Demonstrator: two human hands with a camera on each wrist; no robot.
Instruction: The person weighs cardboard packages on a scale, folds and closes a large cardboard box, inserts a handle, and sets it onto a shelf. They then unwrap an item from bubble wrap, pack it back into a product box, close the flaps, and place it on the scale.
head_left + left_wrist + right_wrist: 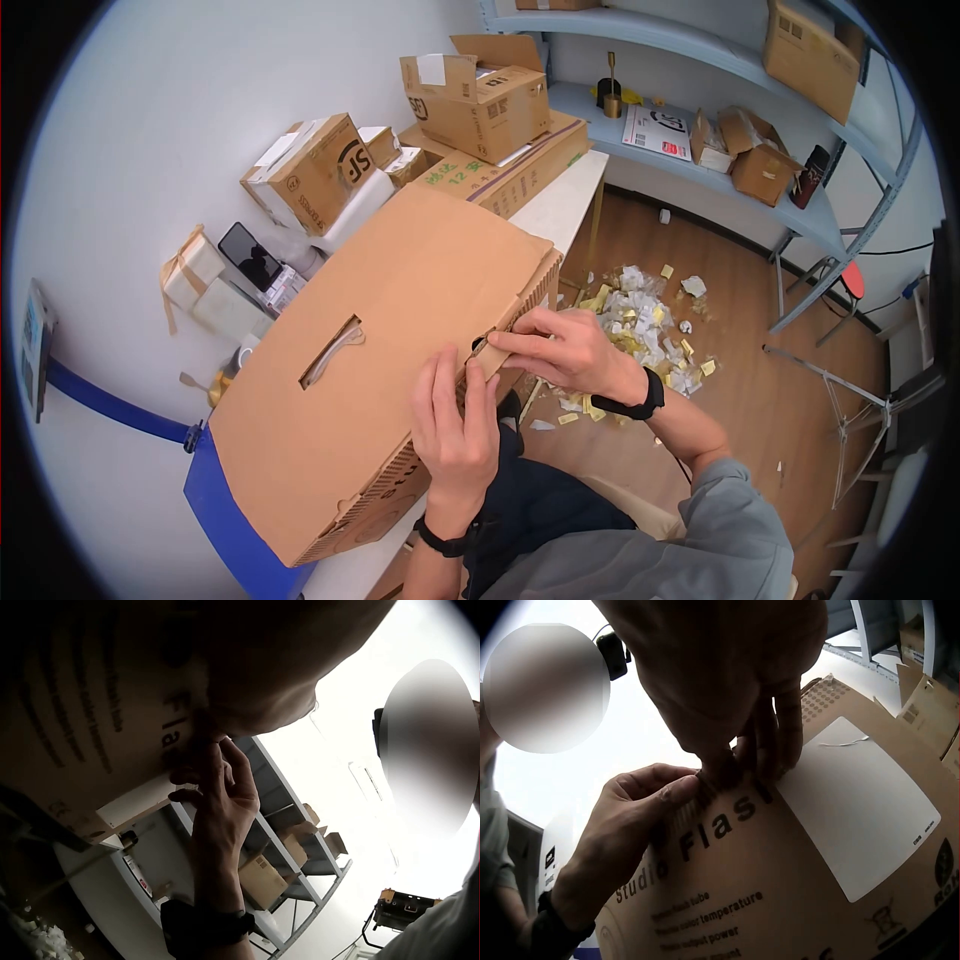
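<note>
A large brown cardboard box (385, 260) lies before me, with a plastic handle (336, 352) in its top. My right hand (570, 350) pinches a small cardboard tab (490, 358) at the near top edge, beside a dark opening. Just left of it, the left hand (455, 430) has its fingers over the top edge. In the right wrist view, the left hand's thumb (676, 793) lies against the box's printed side, which reads "Studio Flash". A white label (862, 817) is on that side. The fingertips partly hide the tab.
Several parcel boxes (330, 170) stand behind on the white table (575, 205). A grey-blue shelf (640, 150) holds more boxes and a dark bottle. Crumpled packing scraps (645, 320) litter the floor to the right. Something blue (225, 500) sits under the box's left end.
</note>
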